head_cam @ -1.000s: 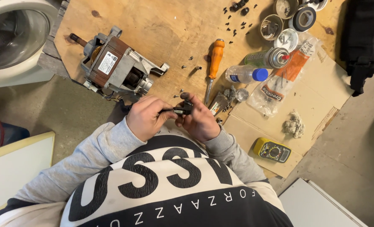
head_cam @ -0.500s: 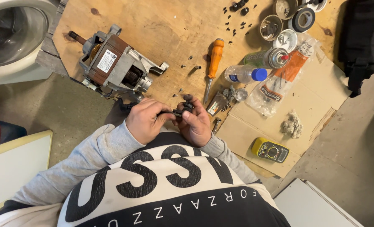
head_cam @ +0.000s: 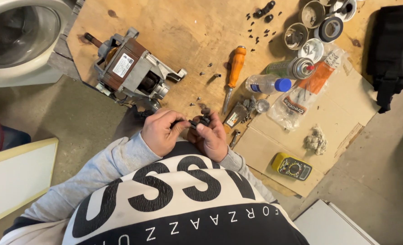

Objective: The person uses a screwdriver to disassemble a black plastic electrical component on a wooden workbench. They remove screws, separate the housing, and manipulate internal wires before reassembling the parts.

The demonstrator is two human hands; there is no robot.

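Item: small black part (head_cam: pixel 202 121), pinched between left hand (head_cam: pixel 161 132) and right hand (head_cam: pixel 212 137), above bench (head_cam: pixel 183 36) edge, near electric motor (head_cam: pixel 131 72). Both grips clenched. Best worked with firm, steady fingertip support.

Home repair workshop — stripped motor (head_cam: pixel 131 72), screwdriver (head_cam: pixel 234 72), multimeter (head_cam: pixel 292 166).

A worn brown wooden board (head_cam: pixel 179 27) lies on the grey concrete floor (head_cam: pixel 74 118), with flat pale cardboard sheets (head_cam: pixel 342 113) overlapping it at about four o'clock. On the board, a grey metal electric motor with a copper-brown core (head_cam: pixel 131 72) sits at nine o'clock, an orange-handled screwdriver (head_cam: pixel 233 72) near the centre, and small loose screws (head_cam: pixel 206 75) between them. Round open metal tins (head_cam: pixel 301 31) cluster at one o'clock, a clear plastic bottle with a blue cap (head_cam: pixel 267 84) and a green spray can (head_cam: pixel 290 68) lie at three o'clock, and a yellow multimeter (head_cam: pixel 292 166) rests on the cardboard at five o'clock.
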